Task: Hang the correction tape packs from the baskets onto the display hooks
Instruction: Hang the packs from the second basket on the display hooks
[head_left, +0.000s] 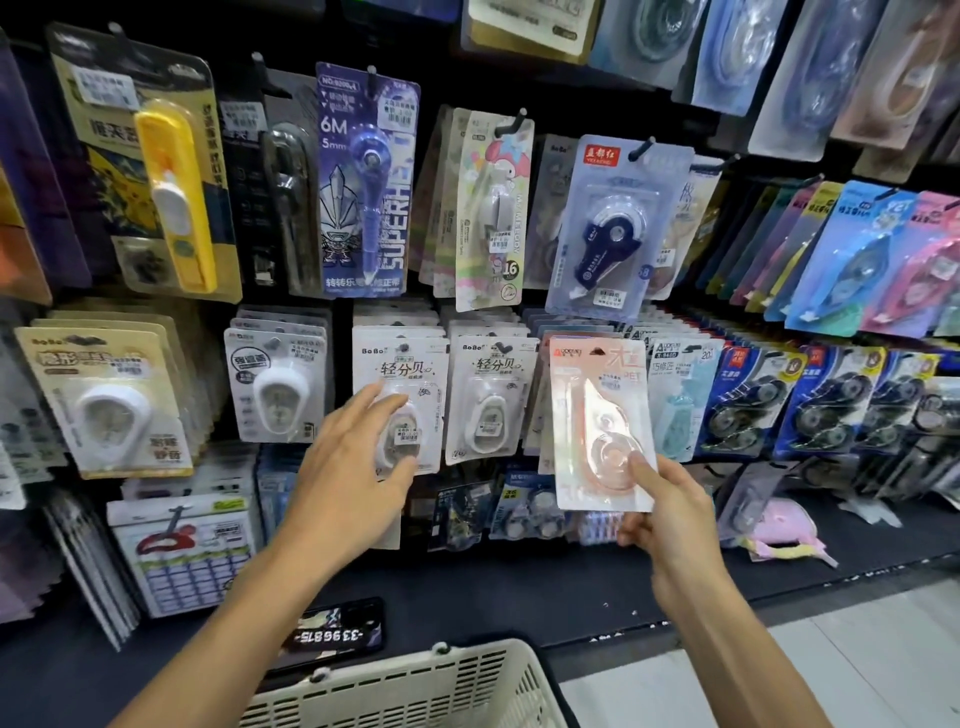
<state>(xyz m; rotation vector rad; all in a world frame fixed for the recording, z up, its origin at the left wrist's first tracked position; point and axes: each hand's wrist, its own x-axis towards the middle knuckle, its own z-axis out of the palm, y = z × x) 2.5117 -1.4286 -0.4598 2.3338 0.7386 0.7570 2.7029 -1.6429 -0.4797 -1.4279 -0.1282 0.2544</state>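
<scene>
Head view: right hand (670, 519) pinches pink correction tape pack (597, 421) at its lower edge, raised before the hook row, not yet hung. Left hand (353, 467), fingers spread and relaxed, reaches toward white pack (400, 400) at ten o'clock. Basket (415, 686) contents unseen; remaining stock cannot be judged.

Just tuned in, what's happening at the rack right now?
A person is stocking correction tape. The right hand pinches a pink pack by its bottom edge, held up at the middle row. The left hand, open, reaches at a white BoBo pack hanging there. A cream basket sits below.
</scene>
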